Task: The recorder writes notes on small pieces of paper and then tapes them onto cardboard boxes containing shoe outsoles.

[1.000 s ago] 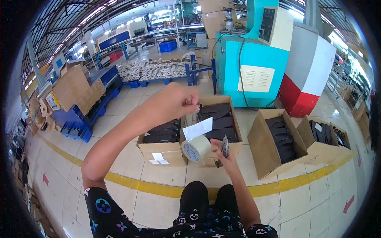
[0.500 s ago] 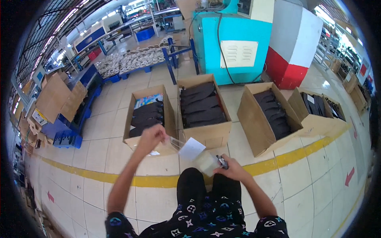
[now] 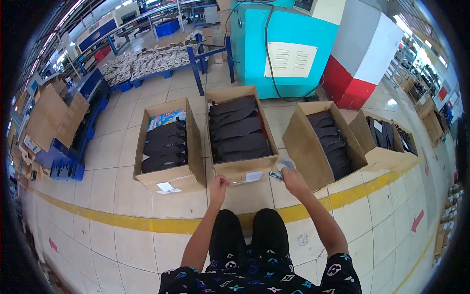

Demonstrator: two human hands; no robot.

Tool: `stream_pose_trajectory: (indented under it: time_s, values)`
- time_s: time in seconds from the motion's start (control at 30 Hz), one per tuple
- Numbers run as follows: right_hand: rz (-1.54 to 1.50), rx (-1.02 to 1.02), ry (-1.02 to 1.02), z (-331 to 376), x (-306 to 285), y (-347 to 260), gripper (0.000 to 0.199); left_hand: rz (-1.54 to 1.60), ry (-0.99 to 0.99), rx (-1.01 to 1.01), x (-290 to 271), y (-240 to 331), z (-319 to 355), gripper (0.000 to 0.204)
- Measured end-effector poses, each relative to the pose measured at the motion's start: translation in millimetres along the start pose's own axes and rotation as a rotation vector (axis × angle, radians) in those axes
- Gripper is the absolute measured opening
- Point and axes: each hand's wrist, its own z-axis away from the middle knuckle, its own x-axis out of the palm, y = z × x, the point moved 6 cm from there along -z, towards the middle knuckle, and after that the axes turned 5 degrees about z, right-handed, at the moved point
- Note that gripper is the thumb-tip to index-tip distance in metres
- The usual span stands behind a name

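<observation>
My left hand (image 3: 218,189) is closed in a pinch on one end of a strip of clear tape (image 3: 238,183), at the lower front of the second carton (image 3: 234,171). A white paper label (image 3: 253,176) lies against that carton's front, along the strip. To the right, my right hand (image 3: 294,182) is wrapped round a clear roll of tape (image 3: 286,163), partly hidden by the fingers. A small dark-and-silver tool (image 3: 276,175), its kind unclear, sticks out of the same hand. Dark, flat, curved pieces (image 3: 240,128) fill the open carton in rows.
To the left stands another open carton (image 3: 195,169) with white labels on its front. An open carton (image 3: 306,164) and smaller ones (image 3: 387,161) stand to the right. Behind are a turquoise machine (image 3: 249,54) and a red-and-white pillar (image 3: 342,81). A yellow line (image 3: 171,225) crosses the tiled floor.
The label and tape have gone from mid-air above my knees to the second carton's front. My left hand has moved right and down, my right hand slightly up and right. The view has shifted.
</observation>
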Motion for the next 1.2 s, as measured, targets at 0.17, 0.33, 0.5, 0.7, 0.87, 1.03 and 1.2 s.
stream_pose_trajectory:
  time_s: [0.17, 0.33, 0.5, 0.7, 0.87, 1.03, 1.2]
  values:
    - [0.026, -0.041, 0.175, 21.2, 12.5, 1.1, 0.009, 0.087, 0.029, -0.031, 7.5, -4.7, -7.4, 0.014]
    - [-0.046, -0.015, 0.202, 14.2, 20.4, -40.1, 0.018, 0.217, 0.099, -0.059, -26.4, -23.8, -5.5, 0.017]
    - [-0.111, -0.089, 0.048, 13.1, 42.4, -36.8, 0.02, 0.13, 0.121, -0.081, -52.0, -16.9, 6.0, 0.013]
    - [-0.56, -0.053, -0.578, 91.1, 87.8, -49.2, 0.043, 0.086, -0.17, -0.285, -54.4, -12.1, 39.7, 0.012]
    - [-0.549, -0.089, -0.582, 125.6, 93.8, -52.2, 0.048, 0.069, -0.15, -0.378, -63.8, -22.3, 52.5, 0.013]
    - [-0.531, 0.067, -0.311, 116.0, 105.2, -12.1, 0.039, 0.075, -0.148, -0.347, -54.2, -36.8, 46.3, 0.017]
    - [-0.244, 0.101, 0.014, 51.7, 64.1, 15.4, 0.037, 0.165, 0.032, -0.253, -23.7, -62.2, 28.6, 0.018]
